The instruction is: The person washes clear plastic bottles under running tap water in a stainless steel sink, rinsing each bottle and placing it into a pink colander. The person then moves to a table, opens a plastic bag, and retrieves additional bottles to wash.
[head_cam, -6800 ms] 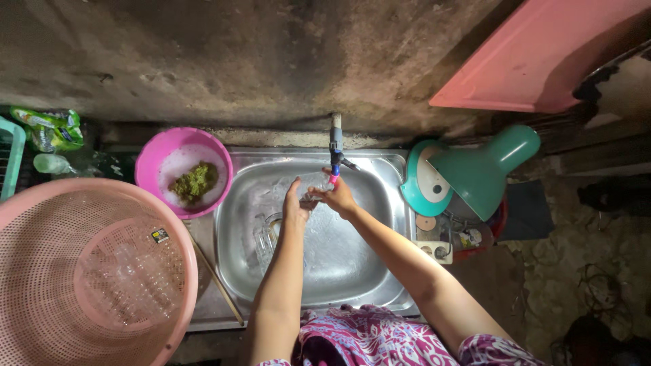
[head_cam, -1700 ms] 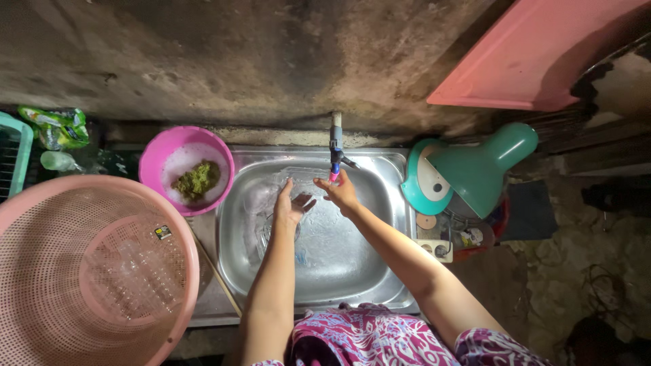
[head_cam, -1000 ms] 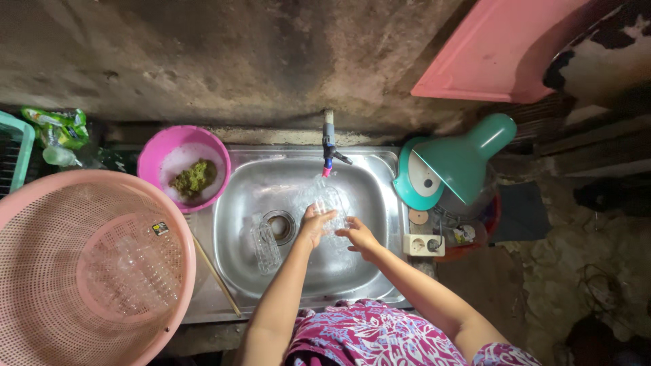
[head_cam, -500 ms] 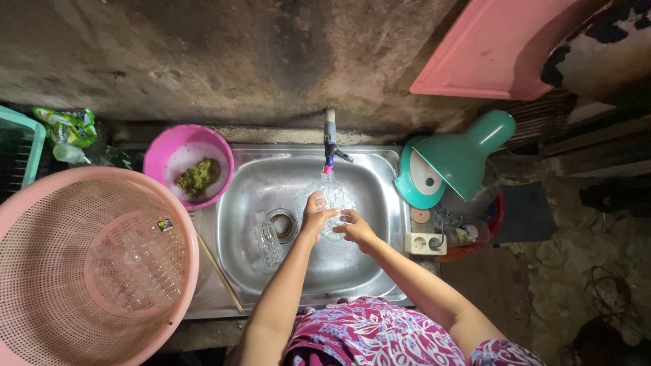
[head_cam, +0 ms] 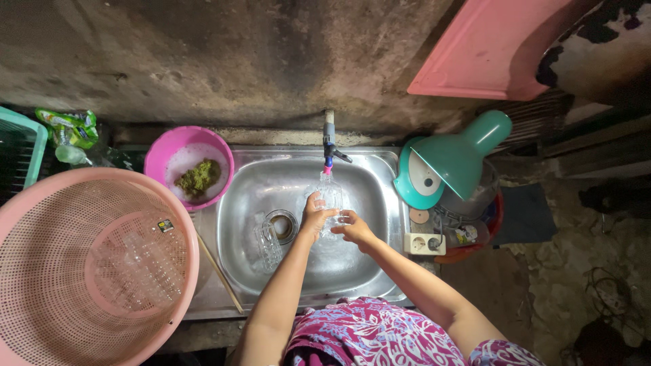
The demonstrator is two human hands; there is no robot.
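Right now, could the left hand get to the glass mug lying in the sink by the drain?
Probably yes. The left hand is on the clear glass under the tap, and the glass mug lies just to its left in the sink with nothing between them. It would have to let go first.

We see a sink set against a wall, a tap behind its middle. Under the tap, both hands, left and right, meet around what seems a glass. Another glass lies in the sink beside the drain. A bowl stands left of the sink, a basket further left, a jug right.
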